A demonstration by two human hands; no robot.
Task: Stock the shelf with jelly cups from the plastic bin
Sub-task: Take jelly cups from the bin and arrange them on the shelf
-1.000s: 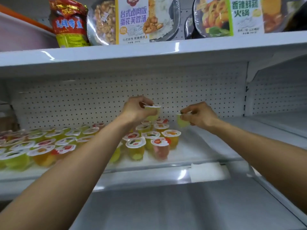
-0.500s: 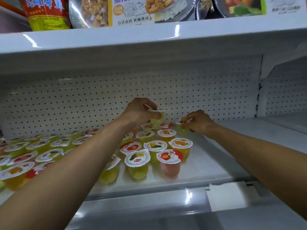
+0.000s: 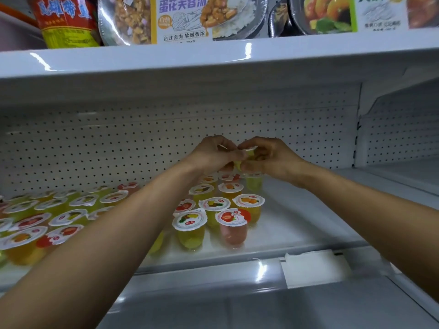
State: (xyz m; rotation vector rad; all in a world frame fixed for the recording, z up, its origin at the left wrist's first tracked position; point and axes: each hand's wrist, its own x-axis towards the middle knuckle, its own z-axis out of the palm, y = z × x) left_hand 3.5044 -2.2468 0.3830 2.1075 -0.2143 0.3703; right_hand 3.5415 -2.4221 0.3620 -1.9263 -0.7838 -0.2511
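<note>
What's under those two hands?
Rows of jelly cups stand on the shelf below the left hand and right hand, which pinch a yellow cup. The hands hide the rearmost ones.

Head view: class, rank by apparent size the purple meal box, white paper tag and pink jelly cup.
purple meal box
white paper tag
pink jelly cup
The tag is nearer the camera, so the last two are unsure.

Jelly cups sit on the shelf, probably rowed, under meal trays.
</note>
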